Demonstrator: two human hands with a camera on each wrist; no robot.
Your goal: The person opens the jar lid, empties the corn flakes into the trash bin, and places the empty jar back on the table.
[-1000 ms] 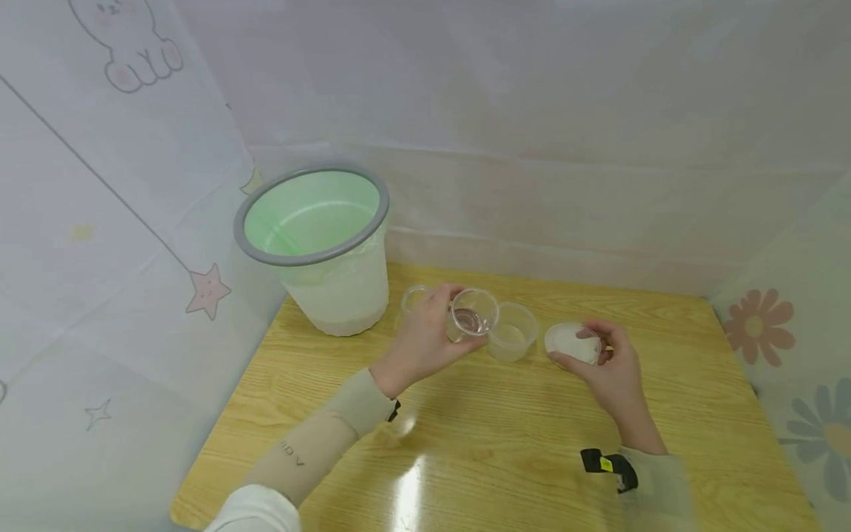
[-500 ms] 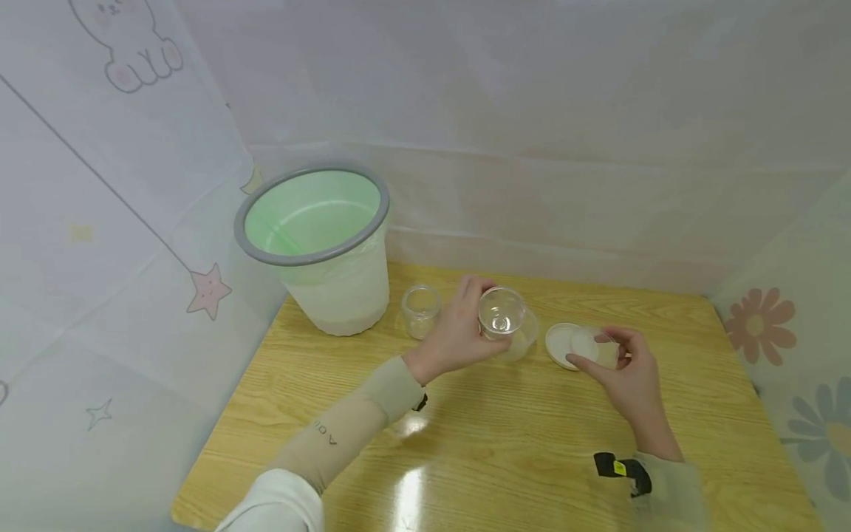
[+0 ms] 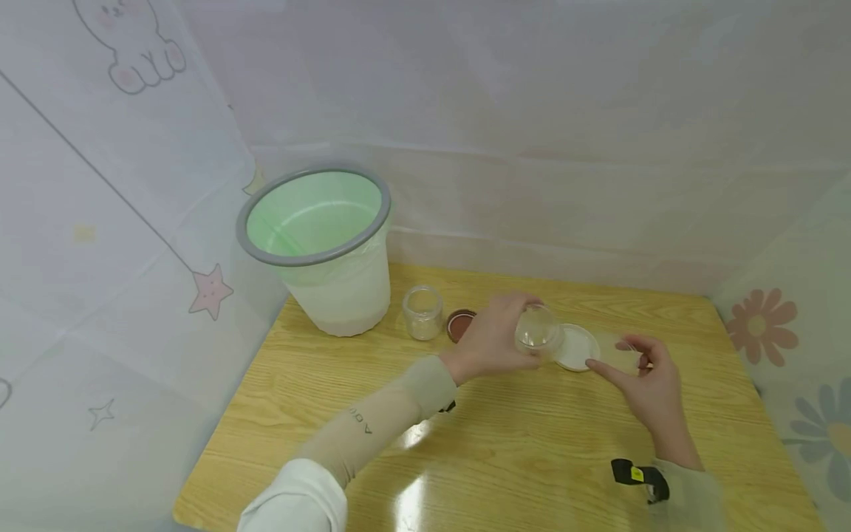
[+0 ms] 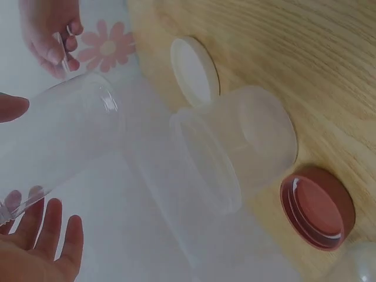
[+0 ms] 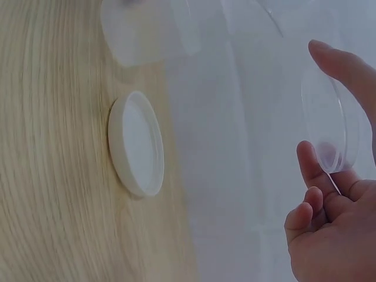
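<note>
My left hand (image 3: 488,336) grips a clear jar (image 3: 538,329) above the table, thumb on one side and fingers on the other. To its right, my right hand (image 3: 654,388) pinches a thin clear lid (image 5: 325,117) by its rim, best seen in the right wrist view. A white lid (image 3: 578,347) lies on the table between the hands. In the left wrist view, a frosted jar (image 4: 264,135) stands open on the table beside a red-brown lid (image 4: 320,205). The head view has this frosted jar mostly hidden behind my left hand and the clear jar.
Another clear jar (image 3: 422,316) stands on the wooden table (image 3: 505,458), left of the red-brown lid. A large lined bucket (image 3: 339,295) with a grey rim occupies the back left corner. Printed cloth (image 3: 532,148) hangs behind and at both sides.
My left hand has moved right with the clear jar, bringing the red-brown lid into view. My right hand has drawn right with the clear lid, off the white lid.
</note>
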